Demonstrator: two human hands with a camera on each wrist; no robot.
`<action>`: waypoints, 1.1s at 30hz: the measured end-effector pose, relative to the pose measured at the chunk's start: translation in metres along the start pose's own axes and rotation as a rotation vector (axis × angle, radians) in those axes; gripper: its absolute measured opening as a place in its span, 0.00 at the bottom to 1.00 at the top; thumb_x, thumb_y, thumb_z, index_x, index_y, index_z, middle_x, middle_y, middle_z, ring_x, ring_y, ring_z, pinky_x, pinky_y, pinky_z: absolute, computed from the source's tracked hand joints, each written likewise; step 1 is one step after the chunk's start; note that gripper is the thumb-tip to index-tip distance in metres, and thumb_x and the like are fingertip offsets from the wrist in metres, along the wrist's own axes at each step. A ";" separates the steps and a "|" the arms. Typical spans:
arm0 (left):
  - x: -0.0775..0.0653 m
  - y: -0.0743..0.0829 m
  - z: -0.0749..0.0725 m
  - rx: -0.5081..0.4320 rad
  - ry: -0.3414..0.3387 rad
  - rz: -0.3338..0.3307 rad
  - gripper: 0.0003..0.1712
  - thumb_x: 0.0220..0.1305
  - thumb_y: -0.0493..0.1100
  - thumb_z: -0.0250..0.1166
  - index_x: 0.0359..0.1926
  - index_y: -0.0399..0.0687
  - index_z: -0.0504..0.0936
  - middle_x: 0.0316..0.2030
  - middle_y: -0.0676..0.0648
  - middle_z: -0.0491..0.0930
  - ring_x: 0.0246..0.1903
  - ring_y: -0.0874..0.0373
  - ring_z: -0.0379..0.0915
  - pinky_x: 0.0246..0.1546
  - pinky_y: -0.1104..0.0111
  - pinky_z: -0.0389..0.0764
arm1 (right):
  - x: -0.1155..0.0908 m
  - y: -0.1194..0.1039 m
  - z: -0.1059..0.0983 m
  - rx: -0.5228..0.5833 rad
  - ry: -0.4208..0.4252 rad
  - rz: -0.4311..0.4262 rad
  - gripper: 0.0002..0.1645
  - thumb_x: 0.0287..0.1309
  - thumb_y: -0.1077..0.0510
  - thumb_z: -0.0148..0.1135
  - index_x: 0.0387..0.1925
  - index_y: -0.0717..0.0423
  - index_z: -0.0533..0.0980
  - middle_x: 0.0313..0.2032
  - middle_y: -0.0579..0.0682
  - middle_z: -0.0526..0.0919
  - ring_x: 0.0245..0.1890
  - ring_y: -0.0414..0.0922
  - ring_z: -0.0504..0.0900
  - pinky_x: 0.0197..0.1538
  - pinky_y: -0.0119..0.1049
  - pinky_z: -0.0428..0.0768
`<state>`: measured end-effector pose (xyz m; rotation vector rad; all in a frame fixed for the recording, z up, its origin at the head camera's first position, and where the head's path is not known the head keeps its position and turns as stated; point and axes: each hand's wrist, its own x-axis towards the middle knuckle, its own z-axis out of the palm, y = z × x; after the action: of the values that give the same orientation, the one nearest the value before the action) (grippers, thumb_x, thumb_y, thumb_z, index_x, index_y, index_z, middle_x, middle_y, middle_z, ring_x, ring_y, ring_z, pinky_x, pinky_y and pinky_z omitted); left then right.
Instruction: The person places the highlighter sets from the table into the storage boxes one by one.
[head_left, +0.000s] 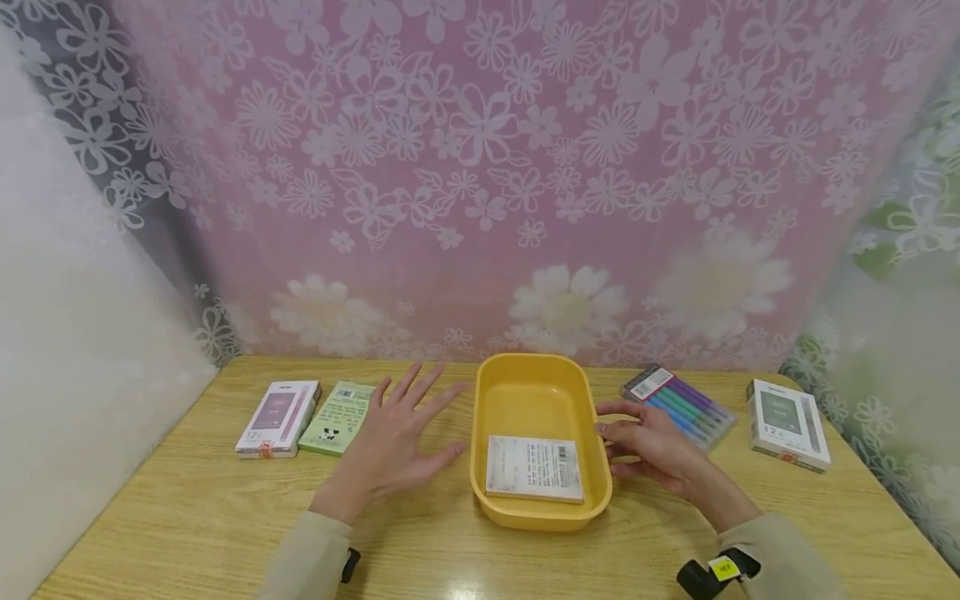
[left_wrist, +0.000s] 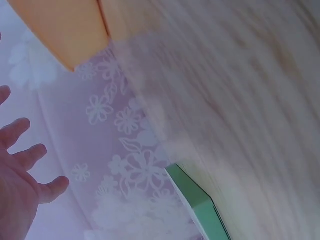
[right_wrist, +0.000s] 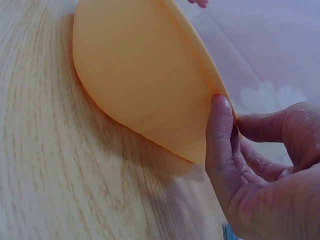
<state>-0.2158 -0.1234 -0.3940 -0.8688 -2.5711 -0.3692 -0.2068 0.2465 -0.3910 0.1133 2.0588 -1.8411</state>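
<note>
A yellow plastic bin (head_left: 540, 518) stands mid-table, and inside it lies a white printed box (head_left: 534, 468). My right hand (head_left: 654, 446) is at the bin's right rim. In the right wrist view its fingers (right_wrist: 220, 135) pinch that rim, with digits on both sides of the edge. To the left of the bin, my left hand (head_left: 397, 442) has its fingers spread apart and holds nothing. It partly covers a green box with a panda picture (head_left: 330, 433). The left wrist view shows the outstretched fingers (left_wrist: 30, 156) apart from the bin (left_wrist: 65, 30).
A white and purple box (head_left: 279, 418) lies at the far left beside the green one. Right of the bin are a clear pack of coloured pens (head_left: 686, 408) and a white and grey-green box (head_left: 787, 423). A pink floral curtain (head_left: 450, 167) hangs behind the wooden table (head_left: 187, 500).
</note>
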 end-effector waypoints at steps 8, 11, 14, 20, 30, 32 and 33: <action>-0.009 -0.018 -0.005 0.029 0.011 -0.065 0.42 0.64 0.68 0.63 0.77 0.71 0.63 0.79 0.48 0.57 0.79 0.41 0.51 0.69 0.30 0.58 | -0.001 -0.001 0.000 -0.003 -0.002 0.000 0.35 0.70 0.54 0.61 0.71 0.63 0.61 0.39 0.46 0.88 0.34 0.42 0.86 0.37 0.36 0.89; -0.012 -0.025 -0.008 0.022 0.001 -0.097 0.43 0.64 0.67 0.63 0.77 0.71 0.62 0.80 0.48 0.57 0.79 0.39 0.51 0.68 0.29 0.56 | -0.001 -0.002 -0.001 -0.005 0.002 0.006 0.35 0.70 0.54 0.61 0.71 0.62 0.61 0.40 0.47 0.88 0.34 0.42 0.86 0.37 0.36 0.89; -0.015 -0.034 -0.011 0.037 -0.013 -0.127 0.44 0.63 0.67 0.64 0.77 0.70 0.62 0.80 0.47 0.56 0.79 0.38 0.50 0.68 0.28 0.55 | -0.001 -0.002 -0.002 -0.010 -0.001 0.005 0.35 0.70 0.54 0.61 0.71 0.62 0.61 0.40 0.47 0.88 0.35 0.42 0.86 0.38 0.37 0.89; -0.026 -0.053 -0.019 0.109 -0.042 -0.201 0.45 0.63 0.69 0.63 0.78 0.68 0.63 0.80 0.45 0.56 0.79 0.37 0.49 0.67 0.27 0.56 | 0.000 -0.001 -0.001 -0.010 -0.003 0.008 0.35 0.70 0.53 0.61 0.71 0.62 0.61 0.40 0.47 0.88 0.35 0.43 0.87 0.38 0.37 0.89; -0.047 -0.083 -0.033 0.116 -0.065 -0.307 0.45 0.64 0.69 0.62 0.79 0.67 0.60 0.79 0.41 0.57 0.77 0.31 0.50 0.66 0.25 0.53 | 0.001 0.000 -0.002 -0.015 0.000 0.014 0.35 0.70 0.53 0.61 0.71 0.61 0.61 0.41 0.47 0.88 0.35 0.42 0.86 0.37 0.36 0.89; -0.050 -0.088 -0.034 0.130 -0.061 -0.318 0.45 0.64 0.68 0.62 0.79 0.65 0.61 0.78 0.39 0.58 0.75 0.29 0.52 0.65 0.24 0.54 | 0.001 0.000 -0.002 -0.018 0.004 0.014 0.35 0.70 0.53 0.61 0.71 0.61 0.61 0.41 0.47 0.88 0.35 0.42 0.86 0.37 0.36 0.89; -0.051 -0.092 -0.035 0.139 -0.062 -0.324 0.45 0.64 0.68 0.62 0.78 0.64 0.61 0.78 0.38 0.59 0.75 0.28 0.53 0.64 0.24 0.55 | 0.001 0.000 -0.001 -0.020 0.006 0.015 0.35 0.70 0.53 0.61 0.71 0.61 0.61 0.40 0.47 0.88 0.35 0.42 0.86 0.37 0.36 0.89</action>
<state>-0.2258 -0.2336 -0.3966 -0.4205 -2.7591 -0.2538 -0.2081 0.2477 -0.3916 0.1285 2.0736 -1.8133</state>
